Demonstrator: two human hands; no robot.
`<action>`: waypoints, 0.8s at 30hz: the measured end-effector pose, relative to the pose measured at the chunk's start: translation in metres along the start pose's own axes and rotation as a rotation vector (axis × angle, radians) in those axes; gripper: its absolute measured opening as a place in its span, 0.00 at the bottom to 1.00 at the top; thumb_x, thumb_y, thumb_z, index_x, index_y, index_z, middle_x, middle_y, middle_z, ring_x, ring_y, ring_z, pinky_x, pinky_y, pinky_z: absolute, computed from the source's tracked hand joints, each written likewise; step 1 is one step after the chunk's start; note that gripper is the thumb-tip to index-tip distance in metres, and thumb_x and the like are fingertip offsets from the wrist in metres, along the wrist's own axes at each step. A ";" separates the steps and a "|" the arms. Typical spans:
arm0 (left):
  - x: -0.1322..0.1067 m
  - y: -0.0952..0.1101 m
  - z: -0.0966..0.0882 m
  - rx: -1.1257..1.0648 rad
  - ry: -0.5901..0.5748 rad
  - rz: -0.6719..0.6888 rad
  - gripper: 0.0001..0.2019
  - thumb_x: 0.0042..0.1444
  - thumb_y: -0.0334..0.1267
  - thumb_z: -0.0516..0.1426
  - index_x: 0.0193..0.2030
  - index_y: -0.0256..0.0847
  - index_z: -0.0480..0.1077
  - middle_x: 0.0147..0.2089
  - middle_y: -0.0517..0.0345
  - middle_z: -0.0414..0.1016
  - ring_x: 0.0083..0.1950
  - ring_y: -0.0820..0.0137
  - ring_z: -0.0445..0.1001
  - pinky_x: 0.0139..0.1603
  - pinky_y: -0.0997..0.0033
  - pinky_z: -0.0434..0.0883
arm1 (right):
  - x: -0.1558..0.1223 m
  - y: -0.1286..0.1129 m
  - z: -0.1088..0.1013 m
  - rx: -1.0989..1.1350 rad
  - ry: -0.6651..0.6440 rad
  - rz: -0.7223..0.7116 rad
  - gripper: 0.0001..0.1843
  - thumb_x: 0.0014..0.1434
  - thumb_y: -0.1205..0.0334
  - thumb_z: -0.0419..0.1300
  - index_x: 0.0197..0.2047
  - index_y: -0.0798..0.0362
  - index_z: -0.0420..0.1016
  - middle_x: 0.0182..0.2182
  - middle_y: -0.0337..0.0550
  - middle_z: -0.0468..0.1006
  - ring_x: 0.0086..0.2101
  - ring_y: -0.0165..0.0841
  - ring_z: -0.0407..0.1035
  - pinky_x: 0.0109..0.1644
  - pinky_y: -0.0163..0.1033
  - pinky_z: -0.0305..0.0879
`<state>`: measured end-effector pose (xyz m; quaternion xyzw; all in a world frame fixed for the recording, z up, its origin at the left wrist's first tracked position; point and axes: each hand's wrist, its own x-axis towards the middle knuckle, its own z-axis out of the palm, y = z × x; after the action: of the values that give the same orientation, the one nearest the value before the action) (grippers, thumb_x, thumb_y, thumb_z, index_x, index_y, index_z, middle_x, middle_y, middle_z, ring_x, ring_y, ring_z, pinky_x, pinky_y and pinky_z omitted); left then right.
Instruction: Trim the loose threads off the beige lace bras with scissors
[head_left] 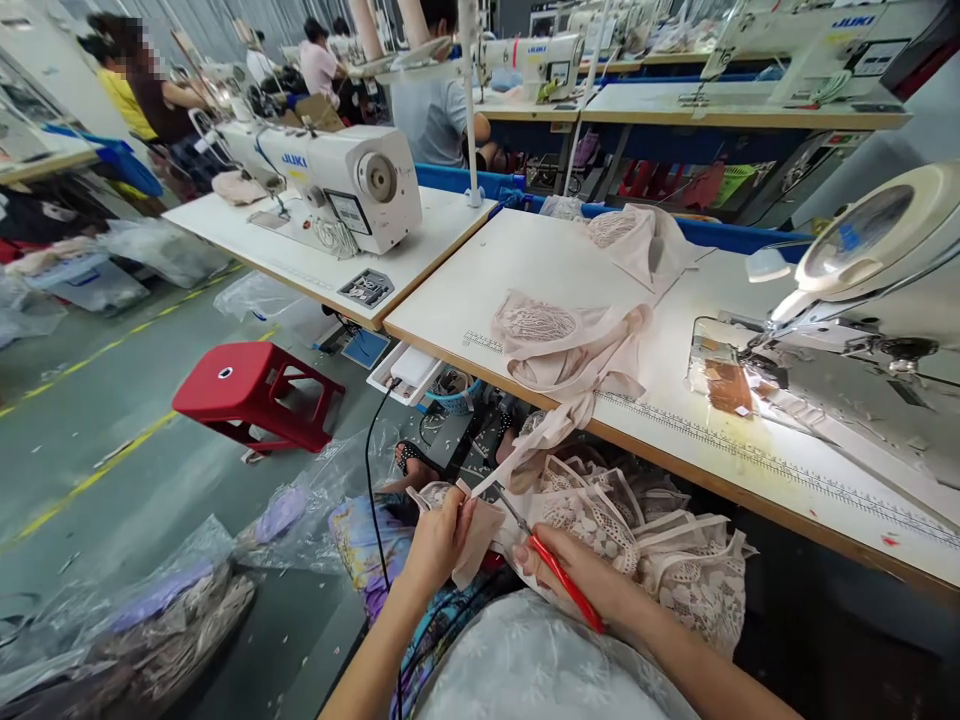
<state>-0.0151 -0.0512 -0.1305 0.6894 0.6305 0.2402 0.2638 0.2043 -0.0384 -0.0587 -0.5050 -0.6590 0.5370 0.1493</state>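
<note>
1. While pinched between thumb and fingers of left hand (439, 545), beige fabric piece (480, 530) sits in lap, below table edge, just left of right hand (581, 575).
2. Right hand closed round red snips (559, 578); blade tips up-left, touching or just short of a thin strip (517, 470) running from fabric piece up to the table. Cannot tell if blades are open or shut.
3. Step in hand, by judgement: trimming strip or thread where it joins the pinched piece.
4. Next move calls for: keeping strip taut with left hand, blades square across it, tips clear of lace and of left fingertips, which sit very close.
5. Risk: nicking lace pile (637, 545) directly right of and behind right hand.
6. Strip leads up to more beige pieces (570, 345) on table (465, 290) ahead of hands, one draped over the near edge.
7. Further pieces (637, 240) lie well beyond, toward far table edge.
8. Sewing machine (847, 300) up-right of right hand; needle area well apart from both hands.
9. Red stool (255, 390) on floor, up-left of left hand; plastic bags (135, 620) of material on floor left of it.
10. Second machine (337, 180) on neighbouring table far ahead-left; other people seated at further stations, none near hands.
</note>
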 end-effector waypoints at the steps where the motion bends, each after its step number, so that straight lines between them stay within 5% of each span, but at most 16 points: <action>1: -0.002 0.001 0.000 0.005 -0.008 0.002 0.11 0.69 0.43 0.42 0.38 0.43 0.60 0.27 0.56 0.73 0.27 0.63 0.75 0.24 0.73 0.55 | -0.002 0.003 0.003 -0.006 -0.050 0.036 0.23 0.59 0.43 0.60 0.23 0.49 0.60 0.19 0.38 0.69 0.22 0.34 0.63 0.24 0.38 0.58; 9: -0.010 0.005 -0.004 0.041 -0.021 -0.011 0.12 0.69 0.43 0.43 0.39 0.43 0.62 0.24 0.58 0.71 0.23 0.65 0.73 0.23 0.72 0.52 | 0.006 0.002 0.017 -0.096 -0.265 0.135 0.29 0.61 0.33 0.50 0.24 0.49 0.56 0.19 0.36 0.62 0.22 0.32 0.58 0.26 0.36 0.53; 20: -0.010 0.025 -0.015 -0.146 -0.081 0.037 0.12 0.68 0.42 0.42 0.37 0.42 0.61 0.20 0.67 0.56 0.18 0.72 0.58 0.23 0.72 0.49 | 0.008 0.002 0.023 0.086 -0.149 0.090 0.25 0.63 0.42 0.53 0.22 0.50 0.56 0.17 0.32 0.58 0.20 0.29 0.55 0.25 0.36 0.49; 24: -0.008 0.033 -0.024 -0.415 -0.079 -0.044 0.15 0.68 0.47 0.44 0.33 0.41 0.59 0.24 0.65 0.56 0.24 0.74 0.55 0.26 0.74 0.51 | 0.005 -0.007 0.012 -0.058 0.146 -0.049 0.19 0.59 0.48 0.59 0.25 0.50 0.58 0.23 0.37 0.64 0.26 0.33 0.59 0.30 0.39 0.55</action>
<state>-0.0069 -0.0597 -0.0903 0.6153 0.5715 0.3319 0.4297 0.1899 -0.0404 -0.0588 -0.5306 -0.6739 0.4755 0.1955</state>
